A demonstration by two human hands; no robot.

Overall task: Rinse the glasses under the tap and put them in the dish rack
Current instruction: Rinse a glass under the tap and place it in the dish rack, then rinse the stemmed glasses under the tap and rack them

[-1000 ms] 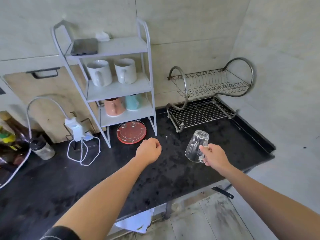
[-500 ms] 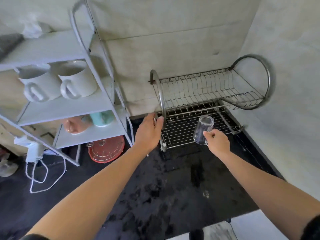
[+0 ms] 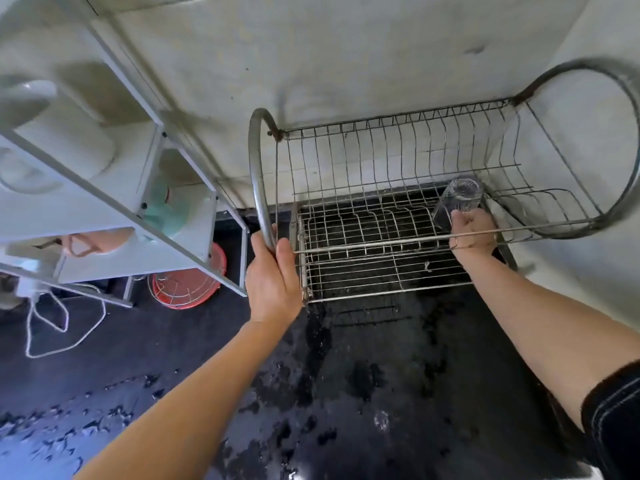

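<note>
Your L hand (image 3: 273,282) grips the L chrome hoop of the 2-tier wire dish rack (image 3: 391,152), fingers curled round it. Your R hand (image 3: 472,233) holds 1 clear glass (image 3: 457,200) in curled fingers, base up, inside the rack at its R end, between upper and lower tiers; contact w/ lower grid can't be told. Rack sits on wet black countertop (image 3: 346,393).

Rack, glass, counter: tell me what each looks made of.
Rack: metal wire and tube, dull silver, with rust-like brown at the hoop joints.
Glass: clear glass by the look, since wires show through it; clear plastic is possible.
Counter: dark speckled stone, probably polished, with wet glossy patches.
</note>
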